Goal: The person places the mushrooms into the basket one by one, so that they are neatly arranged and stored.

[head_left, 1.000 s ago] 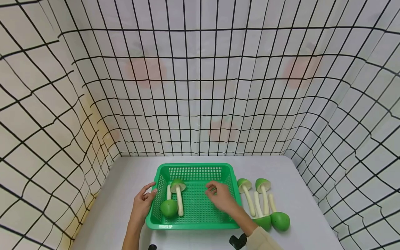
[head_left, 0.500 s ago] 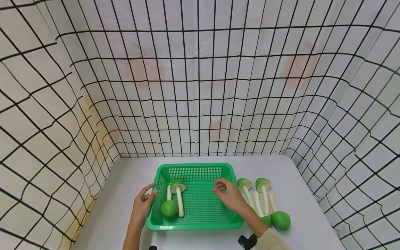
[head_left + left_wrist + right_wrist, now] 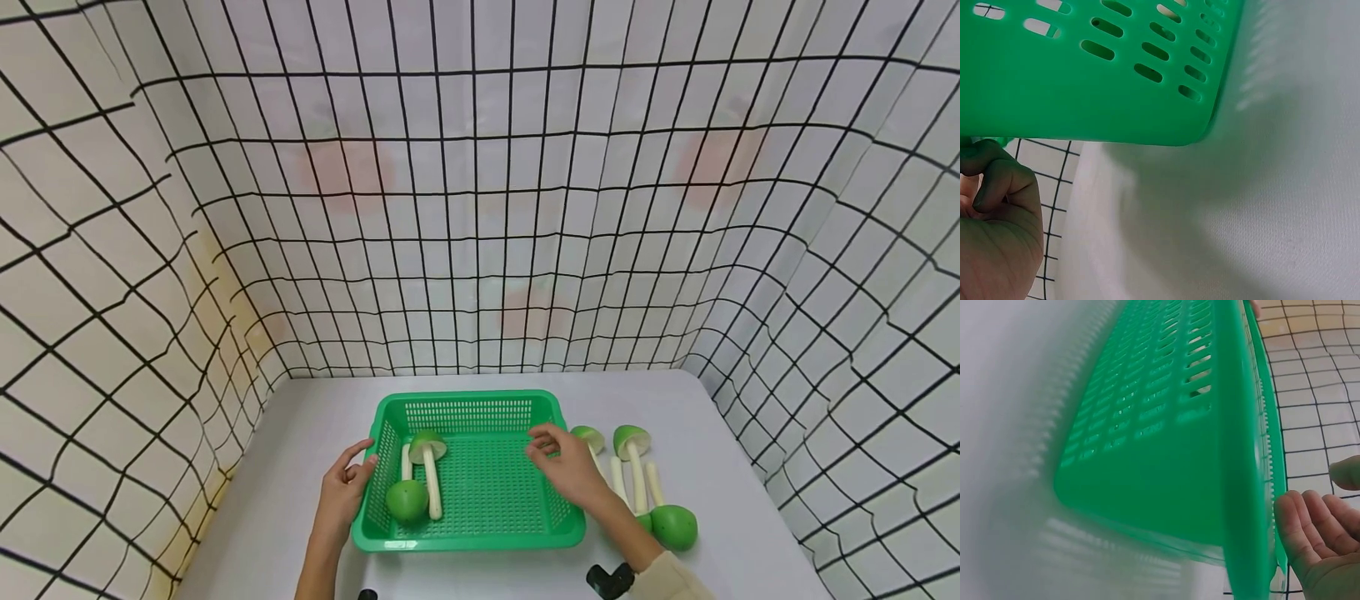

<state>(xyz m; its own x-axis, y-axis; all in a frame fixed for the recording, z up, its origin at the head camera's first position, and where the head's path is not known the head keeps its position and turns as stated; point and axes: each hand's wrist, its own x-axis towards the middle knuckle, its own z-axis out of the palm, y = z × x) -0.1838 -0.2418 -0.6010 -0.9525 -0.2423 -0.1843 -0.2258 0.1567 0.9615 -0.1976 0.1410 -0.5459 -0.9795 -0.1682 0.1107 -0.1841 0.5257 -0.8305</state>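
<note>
- Green basket [image 3: 465, 543]: rectangular, slotted walls, upright near the table's [image 3: 315, 408] back edge; left rim held by the left hand [image 3: 344, 493]. The right hand [image 3: 573, 471], holding nothing, is above its right edge.
- Two mushrooms [image 3: 407, 502]: green caps, pale stems, lying inside by the basket's left wall; one cap towards the back, the other towards the front.
- Four loose mushrooms [image 3: 674, 528]: same type, lying beyond the basket's right edge; two caps back, two front; two partly hidden.

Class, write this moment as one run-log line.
left hand: touching green basket | right hand: empty | inside: two green-capped mushrooms | outside, right: four similar mushrooms
</note>
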